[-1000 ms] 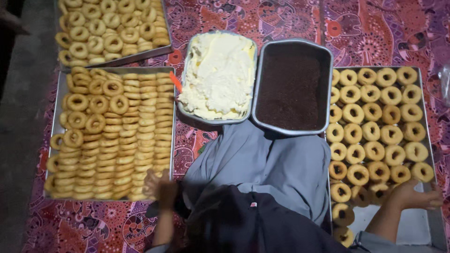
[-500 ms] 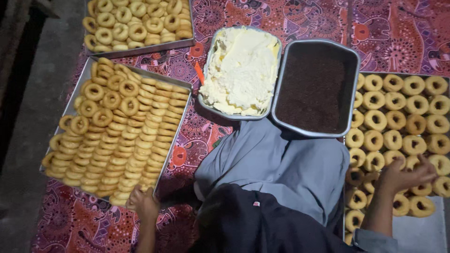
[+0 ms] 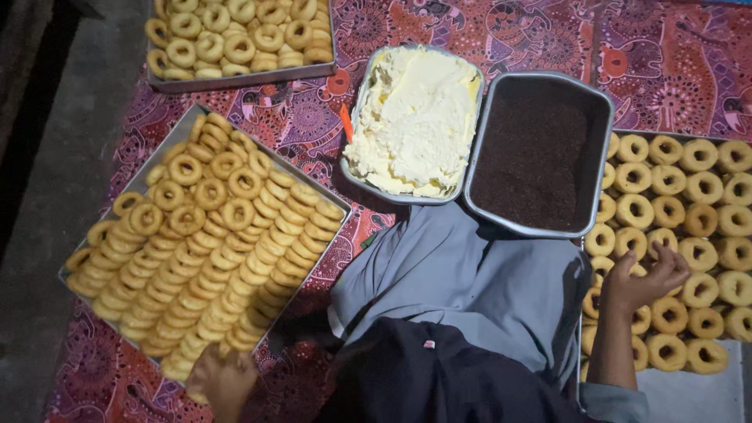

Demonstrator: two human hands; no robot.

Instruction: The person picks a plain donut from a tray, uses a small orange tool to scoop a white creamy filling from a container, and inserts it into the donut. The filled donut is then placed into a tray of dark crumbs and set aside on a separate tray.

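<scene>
The right hand (image 3: 644, 278) is resting with its fingers curled loosely over a golden ring-shaped doughnut (image 3: 636, 272) on the flat metal tray of spaced-out doughnuts (image 3: 689, 388); whether it is actually gripping that doughnut I cannot tell. Just above and to the inner side of this hand, a rectangular metal pan of dark brown sprinkles (image 3: 540, 153) is sitting beside a rectangular metal pan of pale cream (image 3: 413, 121), both on the red patterned cloth (image 3: 674, 63). The left hand (image 3: 222, 380) is touching the near corner of a tilted metal tray of tightly stacked doughnuts (image 3: 205, 235), its fingers blurred, so its grip is unclear. Farther beyond it, another doughnut tray (image 3: 239, 35) is lying.
</scene>
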